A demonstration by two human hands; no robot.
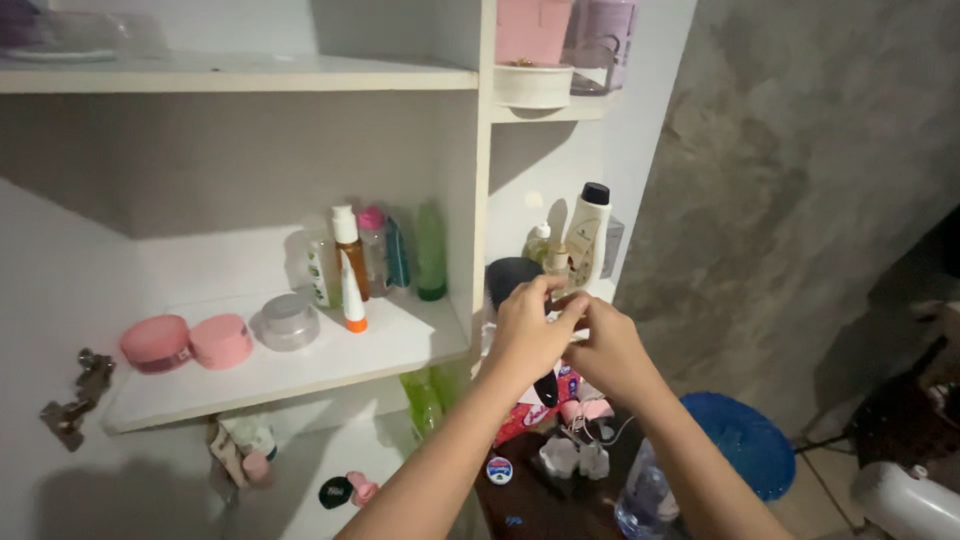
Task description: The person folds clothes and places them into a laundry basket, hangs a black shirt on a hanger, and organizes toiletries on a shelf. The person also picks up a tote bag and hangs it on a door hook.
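Our two hands meet in front of an open white cupboard, the left hand (pixel 527 335) and the right hand (pixel 607 350) touching at the fingertips, fingers curled around something small between them (what it is, we cannot tell). Just behind them a dark rounded object (pixel 510 277) stands on the right-hand shelf (pixel 603 290), beside a small yellowish bottle (pixel 541 243) and a tall cream bottle with a black cap (pixel 587 234). On the middle shelf (pixel 300 365) to our left sit two flat pink jars (pixel 187 342) side by side, a clear round jar (pixel 287 321), and a white tube with an orange cap (pixel 353 293) standing upright in front of a cluster of bottles, among them an orange one with a white top (pixel 348 250) and a green one (pixel 431 251). Up on the top right shelf rests a white bowl (pixel 533 84) below a pink container (pixel 532 29). Below our forearms lie a red packet (pixel 524 415), a clear plastic bottle (pixel 645 495) and a blue round stool (pixel 742 440).
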